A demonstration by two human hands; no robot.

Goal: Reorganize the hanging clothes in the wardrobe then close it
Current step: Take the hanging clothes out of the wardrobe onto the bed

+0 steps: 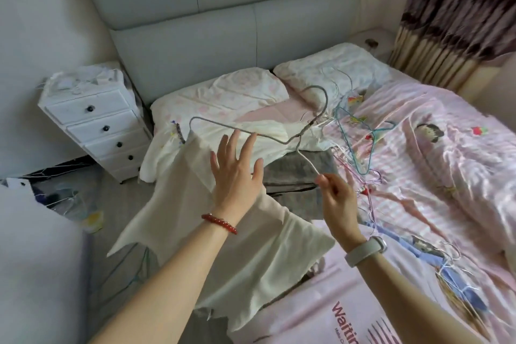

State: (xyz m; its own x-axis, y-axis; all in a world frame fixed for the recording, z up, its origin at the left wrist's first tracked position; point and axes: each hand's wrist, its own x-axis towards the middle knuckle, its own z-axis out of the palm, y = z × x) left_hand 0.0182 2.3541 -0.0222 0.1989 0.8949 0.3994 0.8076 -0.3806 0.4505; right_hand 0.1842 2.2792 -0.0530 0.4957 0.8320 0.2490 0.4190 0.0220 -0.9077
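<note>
Pink-striped bedding [418,148] covers the bed below a grey headboard [223,22]; right hand [339,204] pinches the lower wire of a grey hanger [251,132] held above it; left hand [237,173], fingers spread and straight, rests against the cream garment [223,246] draped from that hanger; loose wire hangers [360,131] lie just beyond.

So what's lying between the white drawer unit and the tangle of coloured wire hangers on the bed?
In the head view, two pale pillows, with the grey wire hanger held above them, lie between the white drawer unit and coloured hangers.
</note>
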